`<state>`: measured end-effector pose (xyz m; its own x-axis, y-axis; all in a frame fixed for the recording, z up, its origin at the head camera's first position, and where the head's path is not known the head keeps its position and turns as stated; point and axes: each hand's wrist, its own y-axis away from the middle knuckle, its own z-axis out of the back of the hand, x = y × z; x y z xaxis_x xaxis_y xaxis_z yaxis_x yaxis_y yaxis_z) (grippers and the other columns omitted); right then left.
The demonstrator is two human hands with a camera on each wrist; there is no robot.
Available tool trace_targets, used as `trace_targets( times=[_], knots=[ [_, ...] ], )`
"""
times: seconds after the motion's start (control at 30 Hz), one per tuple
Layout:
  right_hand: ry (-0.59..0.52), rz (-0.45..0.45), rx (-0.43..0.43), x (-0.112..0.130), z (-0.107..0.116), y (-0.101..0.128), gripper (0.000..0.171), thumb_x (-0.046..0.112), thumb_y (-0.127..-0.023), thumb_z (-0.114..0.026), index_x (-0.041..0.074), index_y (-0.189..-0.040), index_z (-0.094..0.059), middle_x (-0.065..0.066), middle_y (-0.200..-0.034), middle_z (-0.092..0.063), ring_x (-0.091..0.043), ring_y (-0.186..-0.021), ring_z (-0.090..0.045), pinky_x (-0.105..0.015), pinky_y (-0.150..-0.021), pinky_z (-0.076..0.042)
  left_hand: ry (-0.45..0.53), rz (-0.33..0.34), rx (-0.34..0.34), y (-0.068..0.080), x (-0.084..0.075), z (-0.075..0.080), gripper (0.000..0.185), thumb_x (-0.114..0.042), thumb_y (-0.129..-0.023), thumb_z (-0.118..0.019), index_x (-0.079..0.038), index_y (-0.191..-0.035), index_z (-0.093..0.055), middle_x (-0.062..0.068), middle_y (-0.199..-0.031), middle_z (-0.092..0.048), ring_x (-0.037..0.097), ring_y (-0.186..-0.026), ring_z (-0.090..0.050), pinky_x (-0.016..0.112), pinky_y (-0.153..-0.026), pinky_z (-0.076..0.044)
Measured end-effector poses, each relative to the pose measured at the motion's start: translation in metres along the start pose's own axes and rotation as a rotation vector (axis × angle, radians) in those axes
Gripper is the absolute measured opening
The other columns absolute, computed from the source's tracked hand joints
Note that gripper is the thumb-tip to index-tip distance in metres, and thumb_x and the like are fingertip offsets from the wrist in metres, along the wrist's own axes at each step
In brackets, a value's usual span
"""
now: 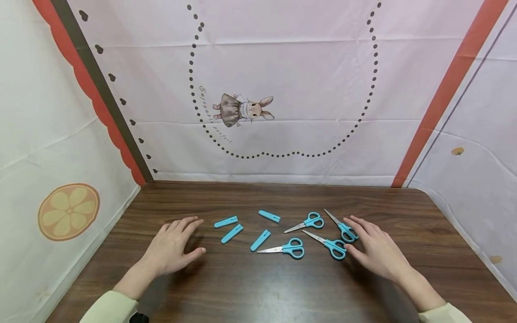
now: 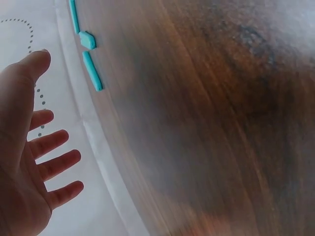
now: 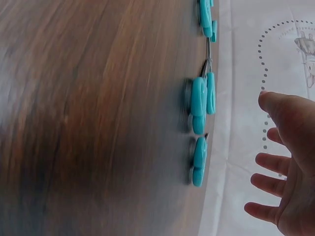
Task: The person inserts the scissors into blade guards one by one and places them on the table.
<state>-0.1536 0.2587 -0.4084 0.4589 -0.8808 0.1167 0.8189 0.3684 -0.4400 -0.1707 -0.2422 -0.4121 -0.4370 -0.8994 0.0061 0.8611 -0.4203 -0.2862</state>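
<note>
My left hand [image 1: 171, 246] hovers over the table's left side, fingers spread and holding nothing. Just right of its fingertips lie two light-blue scissor covers, one farther back [image 1: 226, 222] and one nearer [image 1: 232, 233]. Two more covers, a back one [image 1: 269, 216] and a front one [image 1: 260, 240], lie toward the middle. Several blue-handled scissors rest uncovered: a front pair [image 1: 287, 249], a back pair [image 1: 308, 222], and two at right. My right hand [image 1: 377, 251] is spread and grips nothing; its fingertips are right at the handles of the far-right scissors [image 1: 343, 228] and the lower-right scissors [image 1: 329, 243].
The dark wood-grain table [image 1: 258, 291] is bounded at the back by a printed cloth [image 1: 307, 89] with a rabbit figure. Cloth walls also stand at left [image 1: 24, 134] and right [image 1: 476, 179]. Pale sleeves cover both forearms.
</note>
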Motion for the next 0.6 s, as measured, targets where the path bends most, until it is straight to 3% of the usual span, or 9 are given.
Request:
trace_targets(
  times=[0.6],
  knots=[
    [-0.050, 0.008, 0.006, 0.017, -0.009, -0.011, 0.067, 0.031, -0.075, -0.073, 0.011, -0.133, -0.047, -0.015, -0.126, -0.052, -0.036, -0.105, -0.054, -0.053, -0.081, -0.043, 0.037, 0.020, -0.034, -0.004, -0.001, -0.006, 0.063, -0.050, -0.077, -0.067, -0.014, -0.127, -0.053, 0.008, -0.124, -0.053, 0.031, -0.109, -0.053, 0.052, -0.086, -0.040]
  ],
)
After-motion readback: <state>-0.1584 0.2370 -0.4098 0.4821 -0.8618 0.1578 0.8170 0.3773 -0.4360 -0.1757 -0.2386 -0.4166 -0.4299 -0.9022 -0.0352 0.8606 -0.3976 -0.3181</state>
